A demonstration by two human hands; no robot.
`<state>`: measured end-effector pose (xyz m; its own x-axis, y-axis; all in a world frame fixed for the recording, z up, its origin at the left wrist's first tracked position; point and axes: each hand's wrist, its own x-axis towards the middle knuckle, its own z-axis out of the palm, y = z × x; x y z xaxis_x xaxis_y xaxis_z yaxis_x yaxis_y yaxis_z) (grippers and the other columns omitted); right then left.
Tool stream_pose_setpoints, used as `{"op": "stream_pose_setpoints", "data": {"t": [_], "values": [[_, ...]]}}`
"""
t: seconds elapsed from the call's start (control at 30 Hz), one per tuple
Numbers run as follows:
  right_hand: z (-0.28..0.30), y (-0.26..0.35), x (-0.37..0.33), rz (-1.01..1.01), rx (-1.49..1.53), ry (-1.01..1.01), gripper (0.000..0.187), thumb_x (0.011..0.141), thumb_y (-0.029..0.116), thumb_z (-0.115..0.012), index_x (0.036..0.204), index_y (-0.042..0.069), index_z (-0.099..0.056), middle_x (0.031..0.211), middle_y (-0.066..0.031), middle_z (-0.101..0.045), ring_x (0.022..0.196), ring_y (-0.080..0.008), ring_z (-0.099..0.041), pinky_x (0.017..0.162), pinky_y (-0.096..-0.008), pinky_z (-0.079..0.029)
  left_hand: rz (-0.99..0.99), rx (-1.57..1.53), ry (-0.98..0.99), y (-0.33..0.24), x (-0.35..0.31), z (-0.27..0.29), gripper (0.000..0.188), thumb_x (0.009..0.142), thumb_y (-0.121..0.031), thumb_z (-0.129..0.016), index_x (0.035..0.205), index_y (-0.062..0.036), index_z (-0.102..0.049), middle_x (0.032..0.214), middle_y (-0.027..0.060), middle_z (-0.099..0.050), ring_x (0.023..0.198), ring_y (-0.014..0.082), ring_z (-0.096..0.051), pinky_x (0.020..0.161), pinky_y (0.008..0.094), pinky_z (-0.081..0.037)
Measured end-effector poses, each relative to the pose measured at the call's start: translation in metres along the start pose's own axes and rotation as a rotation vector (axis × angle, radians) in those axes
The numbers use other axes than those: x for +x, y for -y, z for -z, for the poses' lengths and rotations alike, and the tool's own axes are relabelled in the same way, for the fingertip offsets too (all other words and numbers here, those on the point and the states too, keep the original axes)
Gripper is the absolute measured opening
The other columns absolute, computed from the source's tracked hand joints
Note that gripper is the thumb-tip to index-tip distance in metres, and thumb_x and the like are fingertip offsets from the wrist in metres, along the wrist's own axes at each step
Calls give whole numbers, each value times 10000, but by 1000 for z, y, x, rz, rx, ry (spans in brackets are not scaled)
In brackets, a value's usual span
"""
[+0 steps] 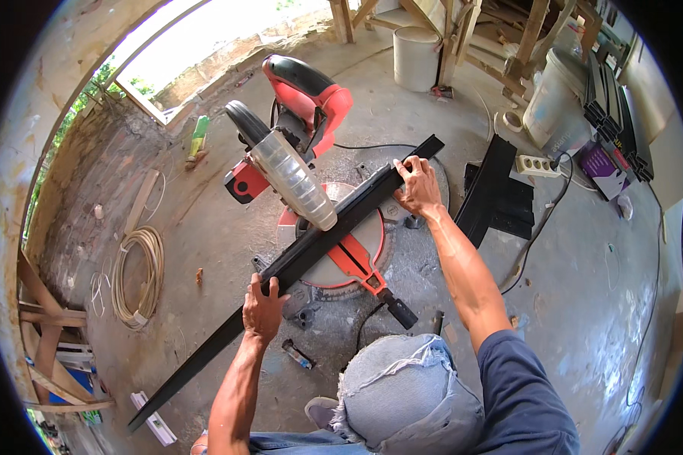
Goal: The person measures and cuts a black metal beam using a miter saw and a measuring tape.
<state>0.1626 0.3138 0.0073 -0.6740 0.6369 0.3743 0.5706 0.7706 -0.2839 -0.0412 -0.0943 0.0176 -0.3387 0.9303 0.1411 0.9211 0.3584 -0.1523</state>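
A long black profile strip [341,228] lies slantwise across the bed of a red and black mitre saw [309,106], against its fence. My left hand [262,311] grips the strip at its nearer left stretch, thumb and fingers on opposite edges. Towards the far right end, my right hand [419,187] clasps it, fingers over the far edge. The saw's head is tilted up, and its clear guard [296,178] reaches down close to the strip; the blade is mostly hidden. A black handle [398,309] on a red arm points towards me. The strip's near end slopes down past my left hand to the floor.
Offcut black pieces [495,189] lie right of the saw, beside a white power strip [539,165] with a cable. Buckets [417,59] and stacked black profiles [618,114] stand at the back right. A coiled hose [139,277] and a green bottle [199,136] are left.
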Motion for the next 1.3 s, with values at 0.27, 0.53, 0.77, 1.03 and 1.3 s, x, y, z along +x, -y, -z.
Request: {"op": "stream_pose_setpoints", "data": {"t": [0.27, 0.53, 0.77, 1.03, 1.3], "values": [[-7, 2, -1, -78, 7, 52, 632, 727, 241, -748, 1326, 87, -618, 1172, -85, -538, 1146, -271, -494, 1015, -408, -420, 375, -484, -142, -7, -2, -9, 805, 746, -244, -856, 1355, -12, -383, 1333, 229, -356, 1054, 444, -599, 867, 501, -545], [-14, 7, -4, -41, -18, -21, 650, 734, 148, -663, 1353, -16, -551, 1276, -144, -526, 1205, -322, -483, 1075, -426, -396, 324, -472, -240, -3, 3, -11, 898, 712, -215, -867, 1416, -14, -346, 1281, 237, -490, 1136, 429, -557, 937, 509, -453], [28, 52, -61, 113, 105, -254, 516, 775, 112, -610, 1265, -40, -555, 1284, -199, -545, 1220, -372, -503, 1051, -483, -387, 442, -558, -103, -7, 10, -2, 971, 666, -240, -889, 1423, 6, -334, 1310, 232, -499, 1177, 432, -529, 970, 492, -421], [24, 144, -254, 663, 540, 904, 495, 768, 185, -763, 1210, 58, -580, 1225, -152, -635, 1151, -324, -601, 931, -415, -500, 93, -272, -273, 19, 11, 46, 854, 753, -322, -802, 1412, 8, -371, 1421, 293, -339, 1288, 429, -354, 1071, 549, -273], [39, 168, -241, 497, 868, 990, 552, 776, 205, -790, 1230, 36, -525, 1135, -159, -660, 1050, -275, -628, 868, -392, -512, -231, -500, -31, -9, 10, 114, 653, 760, -141, -778, 1325, -31, -469, 1303, 230, -461, 1175, 415, -503, 1013, 479, -426]]}}
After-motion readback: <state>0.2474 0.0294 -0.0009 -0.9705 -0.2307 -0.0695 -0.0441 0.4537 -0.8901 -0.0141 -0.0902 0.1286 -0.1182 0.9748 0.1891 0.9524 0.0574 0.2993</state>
